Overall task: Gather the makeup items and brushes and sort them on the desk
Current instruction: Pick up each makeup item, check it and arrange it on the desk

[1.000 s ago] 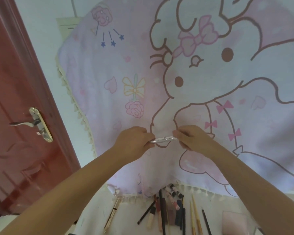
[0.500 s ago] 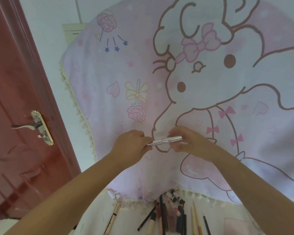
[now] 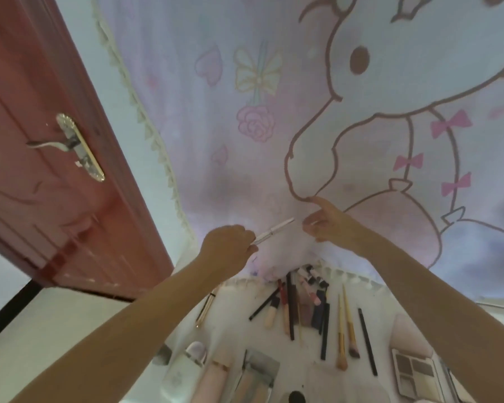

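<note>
Pen (image 3: 274, 231) now sits pinched in our left hand (image 3: 227, 248) alone; our right hand (image 3: 325, 225) has let go, forefinger out, beside its tip. Below both hands, brushes (image 3: 345, 330) wait on the bench (image 3: 233, 330) for sorting.

A pale pink cartoon cloth (image 3: 317, 117) with a fringed edge hangs behind the white counter (image 3: 233, 318). To the cloth's left a reddish-brown door (image 3: 41, 181) carries a gold handle plate (image 3: 80, 146) with a silver lever. A white wall (image 3: 146, 181) shows between door and cloth. Soft, even light.
</note>
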`<action>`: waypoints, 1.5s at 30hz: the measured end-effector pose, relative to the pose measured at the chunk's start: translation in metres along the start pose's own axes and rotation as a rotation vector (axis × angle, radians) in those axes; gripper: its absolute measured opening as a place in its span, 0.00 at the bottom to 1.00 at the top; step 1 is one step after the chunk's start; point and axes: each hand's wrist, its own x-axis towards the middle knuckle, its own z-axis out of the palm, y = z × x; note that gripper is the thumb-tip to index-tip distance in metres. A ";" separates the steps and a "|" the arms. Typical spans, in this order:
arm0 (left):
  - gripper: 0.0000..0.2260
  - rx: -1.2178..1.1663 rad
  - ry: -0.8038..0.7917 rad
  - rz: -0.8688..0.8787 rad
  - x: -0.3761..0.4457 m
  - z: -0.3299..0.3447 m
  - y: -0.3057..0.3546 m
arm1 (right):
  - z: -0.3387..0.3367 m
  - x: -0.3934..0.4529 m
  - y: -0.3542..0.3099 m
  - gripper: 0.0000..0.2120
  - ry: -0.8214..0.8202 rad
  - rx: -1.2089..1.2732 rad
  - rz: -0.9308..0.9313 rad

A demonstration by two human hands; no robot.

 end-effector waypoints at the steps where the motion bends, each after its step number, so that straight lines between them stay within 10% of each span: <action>1: 0.15 -0.002 -0.072 -0.033 -0.005 0.018 -0.002 | 0.011 0.004 0.015 0.30 -0.008 -0.060 0.043; 14: 0.11 -0.075 -0.438 -0.424 -0.047 0.170 -0.014 | 0.114 0.021 0.136 0.08 -0.303 -0.762 0.062; 22: 0.08 -0.090 -0.442 -0.608 -0.044 0.190 -0.012 | 0.144 0.044 0.143 0.17 -0.390 -1.082 -0.134; 27: 0.22 -0.155 -0.365 -0.567 -0.043 0.217 -0.030 | 0.147 0.057 0.143 0.17 -0.466 -1.163 -0.191; 39: 0.08 -0.041 -0.427 -0.491 -0.047 0.193 -0.026 | 0.135 0.058 0.136 0.15 -0.553 -1.036 -0.221; 45: 0.17 -0.511 -0.230 -0.307 -0.030 0.153 -0.008 | 0.107 0.046 0.093 0.10 -0.507 -0.667 -0.112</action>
